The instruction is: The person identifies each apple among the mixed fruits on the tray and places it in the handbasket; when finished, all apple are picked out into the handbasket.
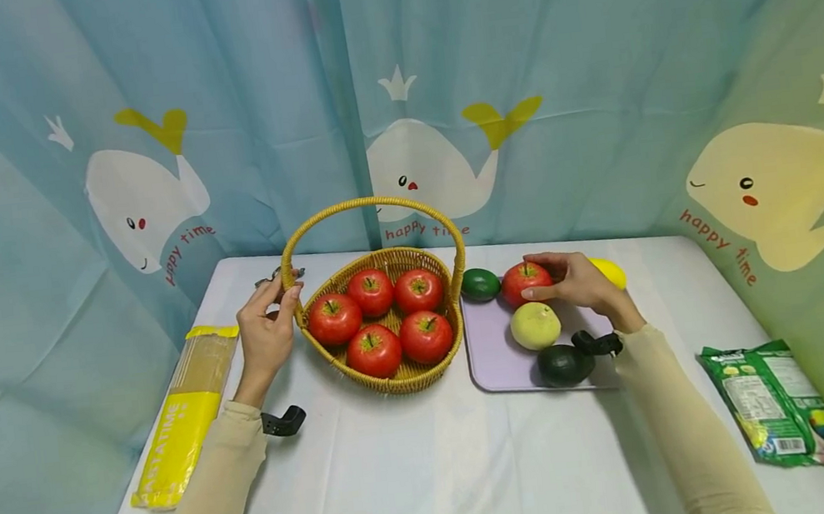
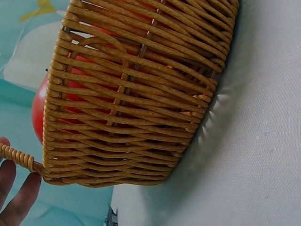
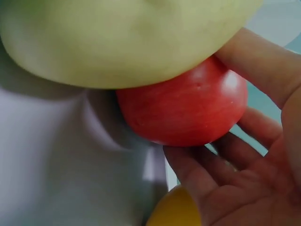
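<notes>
A woven basket (image 1: 403,385) with a tall arched handle (image 1: 368,202) holds several red apples (image 1: 372,351). My left hand (image 1: 266,331) pinches the handle near its left base, and the left wrist view shows the fingers (image 2: 23,200) around it beside the basket's rim. To the right, on a light purple tray (image 1: 499,369), my right hand (image 1: 573,280) grips another red apple (image 1: 525,283) between thumb and fingers. A pale yellow-green fruit (image 1: 536,326) sits just in front of that apple and partly covers it in the right wrist view (image 3: 131,42).
Also at the tray are a small green fruit (image 1: 480,284), a dark green fruit (image 1: 565,365) below my right wrist and a yellow fruit (image 1: 609,272) behind the hand. A yellow pasta pack (image 1: 182,432) lies far left, a green packet (image 1: 777,403) far right. A curtain (image 1: 584,172) hangs behind the table.
</notes>
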### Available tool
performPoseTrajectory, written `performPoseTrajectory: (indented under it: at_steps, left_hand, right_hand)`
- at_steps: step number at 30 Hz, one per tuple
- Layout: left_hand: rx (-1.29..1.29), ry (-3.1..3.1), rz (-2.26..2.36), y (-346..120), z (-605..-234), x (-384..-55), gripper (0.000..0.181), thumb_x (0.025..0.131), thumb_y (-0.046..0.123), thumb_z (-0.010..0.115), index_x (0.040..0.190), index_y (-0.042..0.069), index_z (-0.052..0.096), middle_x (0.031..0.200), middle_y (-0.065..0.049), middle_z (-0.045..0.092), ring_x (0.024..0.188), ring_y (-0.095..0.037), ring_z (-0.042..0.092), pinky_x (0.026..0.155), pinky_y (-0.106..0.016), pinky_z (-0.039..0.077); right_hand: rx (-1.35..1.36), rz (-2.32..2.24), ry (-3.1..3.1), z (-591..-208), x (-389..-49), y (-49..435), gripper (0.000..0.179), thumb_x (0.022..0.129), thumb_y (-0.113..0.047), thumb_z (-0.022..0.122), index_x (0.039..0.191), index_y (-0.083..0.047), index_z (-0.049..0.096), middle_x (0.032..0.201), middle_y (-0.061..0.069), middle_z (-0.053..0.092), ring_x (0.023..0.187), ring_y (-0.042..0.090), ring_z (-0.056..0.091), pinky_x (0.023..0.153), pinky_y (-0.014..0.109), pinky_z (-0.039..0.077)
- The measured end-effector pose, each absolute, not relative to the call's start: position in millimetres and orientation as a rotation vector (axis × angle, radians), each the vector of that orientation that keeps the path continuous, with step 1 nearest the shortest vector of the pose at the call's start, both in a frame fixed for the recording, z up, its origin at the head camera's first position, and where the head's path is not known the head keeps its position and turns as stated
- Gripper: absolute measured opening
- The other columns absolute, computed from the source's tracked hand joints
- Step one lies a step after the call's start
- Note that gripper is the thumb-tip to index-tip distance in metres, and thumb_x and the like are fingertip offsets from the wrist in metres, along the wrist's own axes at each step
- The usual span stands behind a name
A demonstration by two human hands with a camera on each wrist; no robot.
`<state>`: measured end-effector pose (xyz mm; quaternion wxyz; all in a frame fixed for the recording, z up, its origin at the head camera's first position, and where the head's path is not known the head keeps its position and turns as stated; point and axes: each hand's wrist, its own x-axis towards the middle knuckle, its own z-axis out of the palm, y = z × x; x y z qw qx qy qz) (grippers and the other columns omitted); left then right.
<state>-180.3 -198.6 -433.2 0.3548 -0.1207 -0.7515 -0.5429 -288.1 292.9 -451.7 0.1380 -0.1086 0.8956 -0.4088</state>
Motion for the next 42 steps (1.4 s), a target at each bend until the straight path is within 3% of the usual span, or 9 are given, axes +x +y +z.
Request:
performPoseTrajectory:
  at_steps: [4, 10, 13, 22, 29, 35, 42]
  left_hand:
    - [-0.312, -1.941, -1.404, -198.4, -433.1, -179.7, 0.028, 0.097, -0.011, 0.068, 0.125, -0.016, 0.07, 0.1, -0.033, 0.071, 0.083, 0.001, 0.059, 0.063, -0.002, 0.048]
    - [-0.308, -1.942, -1.401, -198.5, -433.1, -179.7, 0.028, 0.097, -0.011, 0.068, 0.124, -0.016, 0.071, 0.098, -0.033, 0.071, 0.082, 0.001, 0.059, 0.062, -0.003, 0.048]
    - [-0.301, -1.945, -1.393, -198.5, -432.4, -179.9, 0.027, 0.097, -0.01, 0.068, 0.124, -0.015, 0.071, 0.097, -0.032, 0.071, 0.082, 0.001, 0.059, 0.062, -0.003, 0.048]
    - [-0.309, -1.946, -1.399, -199.0, -432.5, -179.8, 0.028, 0.097, -0.011, 0.068, 0.125, -0.015, 0.071, 0.099, -0.032, 0.071, 0.082, 0.0, 0.059, 0.061, -0.003, 0.047]
    - [-0.298, -1.954, -1.394, -198.7, -431.5, -180.1, 0.027, 0.098, -0.009, 0.069, 0.124, -0.013, 0.072, 0.093, -0.031, 0.07, 0.081, 0.002, 0.058, 0.06, -0.003, 0.047]
    - [-0.283, -1.955, -1.423, -198.1, -430.8, -179.1, 0.027, 0.098, -0.008, 0.069, 0.125, -0.013, 0.072, 0.092, -0.031, 0.068, 0.081, 0.002, 0.057, 0.059, -0.002, 0.046]
    - [-0.279, -1.95, -1.438, -197.3, -430.8, -178.3, 0.027, 0.098, -0.008, 0.069, 0.125, -0.013, 0.072, 0.094, -0.032, 0.069, 0.081, 0.003, 0.057, 0.059, -0.002, 0.045]
  right_hand:
    - [-0.324, -1.186, 2.6, -452.5, -287.8, 294.3, 0.084, 0.09, -0.04, 0.086, 0.159, -0.009, 0.05, 0.157, 0.02, 0.055, 0.132, 0.037, 0.059, 0.116, 0.053, 0.051]
    - [-0.349, -1.223, 2.61, -454.9, -288.3, 296.1, 0.082, 0.089, -0.037, 0.088, 0.157, -0.008, 0.053, 0.154, 0.018, 0.058, 0.13, 0.035, 0.062, 0.099, 0.015, 0.053]
    - [-0.359, -1.287, 2.596, -454.4, -288.2, 296.8, 0.079, 0.089, -0.032, 0.089, 0.155, -0.008, 0.055, 0.151, 0.019, 0.061, 0.127, 0.033, 0.063, 0.092, 0.007, 0.051]
    - [-0.385, -1.442, 2.582, -444.1, -285.9, 295.5, 0.074, 0.086, -0.023, 0.092, 0.151, -0.007, 0.06, 0.147, 0.02, 0.064, 0.114, 0.011, 0.067, 0.09, 0.011, 0.058]
    - [-0.353, -1.485, 2.629, -438.0, -281.9, 296.3, 0.074, 0.084, -0.021, 0.094, 0.149, -0.006, 0.062, 0.148, 0.019, 0.064, 0.117, 0.007, 0.069, 0.091, 0.011, 0.057]
    - [-0.358, -1.58, 2.614, -427.4, -276.0, 294.5, 0.071, 0.082, -0.015, 0.094, 0.146, -0.007, 0.065, 0.146, 0.019, 0.065, 0.106, 0.0, 0.073, 0.09, 0.014, 0.06]
    - [-0.448, -1.671, 2.575, -413.0, -268.4, 285.9, 0.071, 0.079, -0.006, 0.095, 0.144, -0.005, 0.066, 0.139, 0.01, 0.071, 0.105, 0.001, 0.075, 0.092, 0.017, 0.06]
